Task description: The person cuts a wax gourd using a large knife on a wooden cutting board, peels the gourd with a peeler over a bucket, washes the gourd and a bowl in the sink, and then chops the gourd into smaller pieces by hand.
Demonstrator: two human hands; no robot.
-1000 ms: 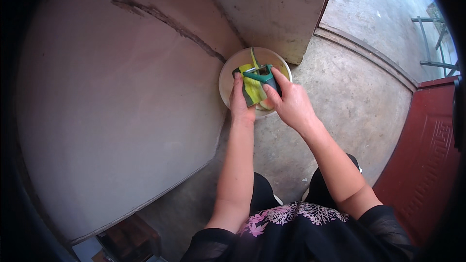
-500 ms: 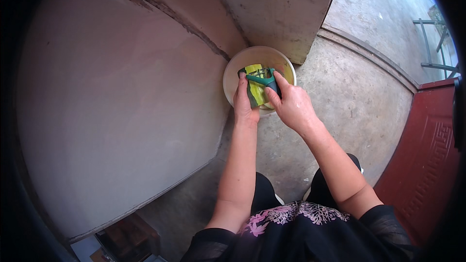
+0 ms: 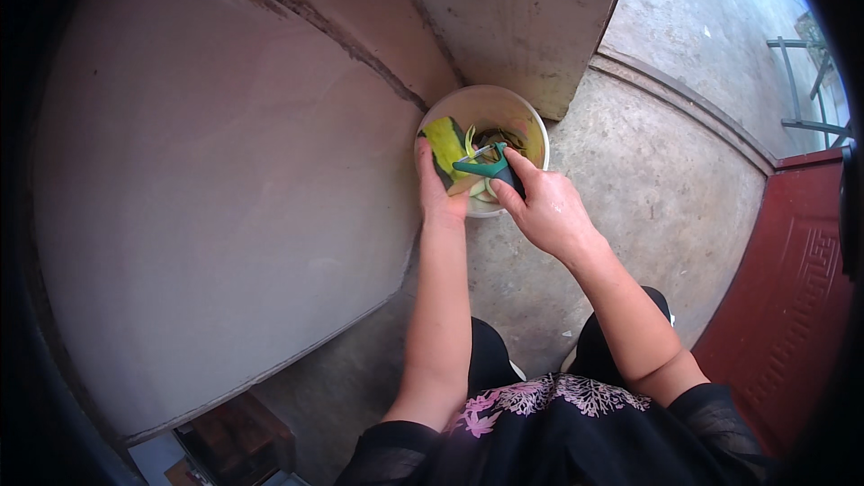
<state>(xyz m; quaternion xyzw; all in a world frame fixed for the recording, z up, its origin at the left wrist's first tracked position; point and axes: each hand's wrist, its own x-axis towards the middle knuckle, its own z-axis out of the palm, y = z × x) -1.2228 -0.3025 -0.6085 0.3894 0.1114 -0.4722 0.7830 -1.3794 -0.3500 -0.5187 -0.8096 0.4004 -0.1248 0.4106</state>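
Green rind piece [image 3: 445, 140]: bucket [image 3: 540, 130] and peel scraps [image 3: 513, 139] beneath left fingers [image 3: 425, 157] and right fingers [image 3: 519, 161], wall [image 3: 225, 198] to their left. Gripped in curled left fingers, just left of green peeler [image 3: 492, 166] clasped in right ones.

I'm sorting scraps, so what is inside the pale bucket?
In the bucket, dark greenish strips and pale pieces show. The left hand, the green-and-yellow piece it holds, the peeler and the right hand cover part, so what lies beneath them can't be seen.
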